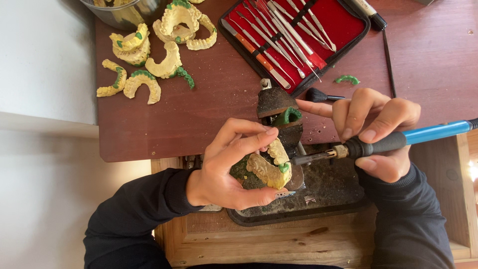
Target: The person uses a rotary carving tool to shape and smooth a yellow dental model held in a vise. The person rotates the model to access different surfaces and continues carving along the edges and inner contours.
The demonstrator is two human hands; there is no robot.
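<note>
The left hand point(226, 167) curls around a pale yellow plaster dental cast point(269, 167), chalky and arch-shaped with ridged teeth and a dab of green wax, thumb and fingers closed on it. It is held over a dark, grimy metal tray point(323, 192) set in the wooden bench at the near edge of the reddish-brown table point(209, 109). The right hand point(376, 132) grips a heated wax tool point(383, 142) with a glossy blue handle, black collar and thin metal tip pointing at the cast; its forefinger stretches out straight. Just behind the cast stands a small dark stand point(276, 107) holding green wax. At the far left corner lie more yellow casts point(149, 55), curved like horseshoes. A red-lined case point(343, 20) of slim steel instruments lies open at the far edge
</note>
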